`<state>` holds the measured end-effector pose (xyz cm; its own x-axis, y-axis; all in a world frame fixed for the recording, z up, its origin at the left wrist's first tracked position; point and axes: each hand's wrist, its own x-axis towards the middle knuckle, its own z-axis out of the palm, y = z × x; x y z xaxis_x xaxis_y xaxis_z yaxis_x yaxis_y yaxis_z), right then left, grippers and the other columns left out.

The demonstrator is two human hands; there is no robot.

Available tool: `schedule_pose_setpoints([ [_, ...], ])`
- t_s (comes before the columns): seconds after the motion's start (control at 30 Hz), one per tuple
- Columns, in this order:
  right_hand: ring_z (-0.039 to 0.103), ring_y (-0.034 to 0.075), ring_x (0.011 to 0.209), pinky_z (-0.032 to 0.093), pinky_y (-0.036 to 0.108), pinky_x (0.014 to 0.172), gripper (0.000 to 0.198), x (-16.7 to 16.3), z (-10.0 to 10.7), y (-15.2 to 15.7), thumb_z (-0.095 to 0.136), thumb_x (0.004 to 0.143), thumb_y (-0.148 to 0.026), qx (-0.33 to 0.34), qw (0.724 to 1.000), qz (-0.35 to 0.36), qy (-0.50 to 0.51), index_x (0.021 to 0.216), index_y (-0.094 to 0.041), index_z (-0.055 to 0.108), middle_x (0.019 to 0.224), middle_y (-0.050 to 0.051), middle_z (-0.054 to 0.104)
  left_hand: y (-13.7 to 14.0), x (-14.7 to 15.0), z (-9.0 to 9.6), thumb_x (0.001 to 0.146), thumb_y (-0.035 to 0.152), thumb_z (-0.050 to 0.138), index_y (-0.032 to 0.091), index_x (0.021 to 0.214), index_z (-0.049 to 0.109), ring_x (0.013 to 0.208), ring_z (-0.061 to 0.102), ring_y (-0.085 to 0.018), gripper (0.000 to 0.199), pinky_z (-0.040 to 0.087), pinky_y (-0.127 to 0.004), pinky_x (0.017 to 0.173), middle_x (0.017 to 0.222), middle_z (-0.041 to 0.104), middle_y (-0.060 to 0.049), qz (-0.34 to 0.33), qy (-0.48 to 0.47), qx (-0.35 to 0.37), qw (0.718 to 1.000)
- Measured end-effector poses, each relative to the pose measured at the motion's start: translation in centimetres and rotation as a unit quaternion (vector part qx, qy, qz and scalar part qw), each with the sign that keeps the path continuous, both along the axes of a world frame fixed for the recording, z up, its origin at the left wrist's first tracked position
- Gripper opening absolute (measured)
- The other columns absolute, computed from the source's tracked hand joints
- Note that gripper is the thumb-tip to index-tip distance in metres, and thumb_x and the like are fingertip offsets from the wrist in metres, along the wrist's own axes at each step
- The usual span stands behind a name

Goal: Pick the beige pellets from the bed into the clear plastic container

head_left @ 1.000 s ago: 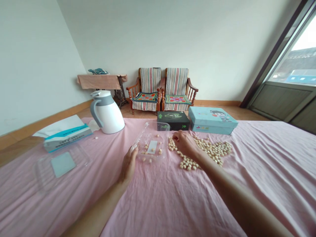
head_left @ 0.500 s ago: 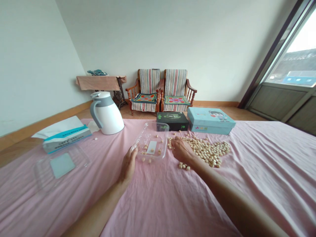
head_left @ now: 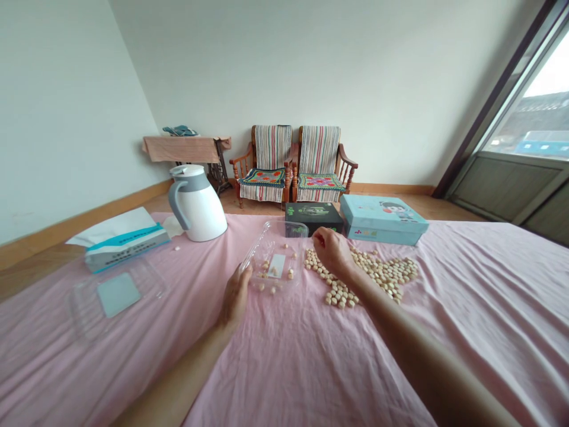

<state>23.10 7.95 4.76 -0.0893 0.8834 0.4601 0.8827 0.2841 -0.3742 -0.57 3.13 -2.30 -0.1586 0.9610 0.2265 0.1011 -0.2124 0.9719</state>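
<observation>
While the left hand [head_left: 235,295] grasps the near left edge of the clear plastic punnet [head_left: 272,242], its fingers closed on the wall, the right hand [head_left: 334,254] has lifted a little from where it was half a second ago. It now hangs just right of the punnet, above the near-left part of a spread of small rounded tan pieces [head_left: 382,273]. Its fingers are bunched together, but whether they pinch a piece cannot be told. The rise suggests a break in contact with the spread, perhaps with something picked up. Inside the punnet lie only a few scattered pieces [head_left: 290,274], seemingly as before, so most are outside it, to its right on the pink-clothed surface [head_left: 284,367]. Beyond the punnet's right side stands a black box [head_left: 313,216]; beyond its left, a white-and-grey thermal jug [head_left: 204,213].
</observation>
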Motion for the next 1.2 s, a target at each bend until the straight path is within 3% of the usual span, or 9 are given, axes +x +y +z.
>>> schedule_pose_setpoints([
  [0.17, 0.056, 0.015, 0.079, 0.036, 0.023, 0.068, 0.015, -0.2, -2.8, -0.1, 0.047, 0.079, -0.012, -0.118, 0.983, 0.062, -0.124, 0.079, -0.014, 0.062, 0.084, 0.008, 0.061, -0.1, 0.0, 0.3, 0.085, 0.046, 0.042, 0.018, 0.11, 0.06, 0.117, 0.051, -0.024, 0.041, 0.038, -0.035, 0.1, 0.117, 0.063, -0.006, 0.017, 0.032, 0.009, 0.999],
  [0.4, 0.055, 0.018, 0.086, 0.038, 0.026, 0.071, 0.017, -1.4, -4.6, -0.6, 0.045, 0.082, -0.011, -0.124, 0.972, 0.065, -0.189, 0.088, -0.012, 0.061, 0.094, 0.012, 0.059, -0.1, -0.1, 0.3, 0.085, 0.044, 0.042, 0.018, 0.112, 0.06, 0.12, 0.049, -0.023, 0.041, 0.034, -0.035, 0.104, 0.121, 0.061, -0.006, 0.022, 0.041, 0.01, 0.999],
  [0.5, 0.054, 0.017, 0.076, 0.037, 0.026, 0.064, 0.014, -0.6, -3.7, -0.6, 0.046, 0.081, -0.012, -0.089, 0.985, 0.032, -0.144, 0.085, -0.013, 0.059, 0.09, 0.01, 0.058, 0.0, -0.1, 0.3, 0.086, 0.045, 0.041, 0.016, 0.111, 0.06, 0.12, 0.049, -0.023, 0.043, 0.035, -0.035, 0.104, 0.121, 0.06, -0.007, 0.016, 0.048, 0.007, 0.999],
  [0.6, 0.052, 0.015, 0.072, 0.036, 0.025, 0.061, 0.013, -0.1, -1.9, -0.5, 0.046, 0.079, -0.013, 0.013, 0.998, -0.037, -0.041, 0.085, -0.015, 0.057, 0.087, 0.008, 0.057, 0.1, -0.1, 0.2, 0.087, 0.045, 0.04, 0.016, 0.113, 0.059, 0.119, 0.05, -0.022, 0.044, 0.036, -0.034, 0.103, 0.122, 0.06, -0.007, 0.004, 0.041, 0.01, 0.999],
  [0.7, 0.052, 0.013, 0.07, 0.039, 0.024, 0.064, 0.01, -0.5, 0.1, -0.3, 0.048, 0.078, -0.016, 0.091, 0.994, 0.008, 0.065, 0.083, -0.017, 0.056, 0.082, 0.005, 0.056, 0.1, -0.2, -0.1, 0.086, 0.046, 0.042, 0.015, 0.113, 0.059, 0.115, 0.054, -0.022, 0.045, 0.038, -0.035, 0.1, 0.118, 0.063, -0.008, 0.0, 0.014, 0.0, 1.0],
  [0.83, 0.053, 0.011, 0.065, 0.041, 0.022, 0.064, 0.012, -1.2, 1.1, 0.3, 0.051, 0.078, -0.02, 0.076, 0.976, 0.129, 0.157, 0.086, -0.017, 0.059, 0.082, 0.002, 0.059, 0.1, -0.3, -0.2, 0.084, 0.048, 0.044, 0.014, 0.114, 0.059, 0.109, 0.058, -0.024, 0.047, 0.042, -0.036, 0.095, 0.11, 0.066, -0.009, -0.006, 0.002, -0.018, 1.0],
  [0.93, 0.054, 0.012, 0.068, 0.041, 0.023, 0.065, 0.017, -0.5, 0.0, 1.3, 0.047, 0.077, -0.015, 0.075, 0.978, 0.07, 0.181, 0.087, -0.017, 0.061, 0.081, 0.003, 0.06, 0.0, -0.1, -0.1, 0.085, 0.048, 0.042, 0.014, 0.114, 0.059, 0.109, 0.057, -0.023, 0.047, 0.042, -0.036, 0.095, 0.111, 0.066, -0.009, 0.002, 0.011, 0.001, 1.0],
  [1.03, 0.053, 0.014, 0.071, 0.04, 0.025, 0.068, 0.023, 0.6, -2.0, 2.1, 0.045, 0.072, -0.008, 0.043, 0.991, 0.004, 0.124, 0.082, -0.017, 0.064, 0.079, 0.004, 0.06, 0.1, -0.1, 0.0, 0.086, 0.046, 0.041, 0.016, 0.111, 0.06, 0.114, 0.054, -0.023, 0.044, 0.039, -0.036, 0.1, 0.116, 0.063, -0.008, 0.011, 0.04, 0.015, 0.999],
  [1.2, 0.05, 0.02, 0.091, 0.036, 0.032, 0.082, 0.017, 0.1, -4.7, 1.7, 0.051, 0.075, -0.014, -0.028, 0.996, 0.066, -0.048, 0.08, -0.017, 0.066, 0.09, 0.008, 0.059, 0.2, -0.2, 0.0, 0.086, 0.044, 0.04, 0.017, 0.111, 0.059, 0.12, 0.049, -0.022, 0.041, 0.034, -0.036, 0.105, 0.122, 0.06, -0.007, 0.024, 0.061, 0.017, 0.998],
])
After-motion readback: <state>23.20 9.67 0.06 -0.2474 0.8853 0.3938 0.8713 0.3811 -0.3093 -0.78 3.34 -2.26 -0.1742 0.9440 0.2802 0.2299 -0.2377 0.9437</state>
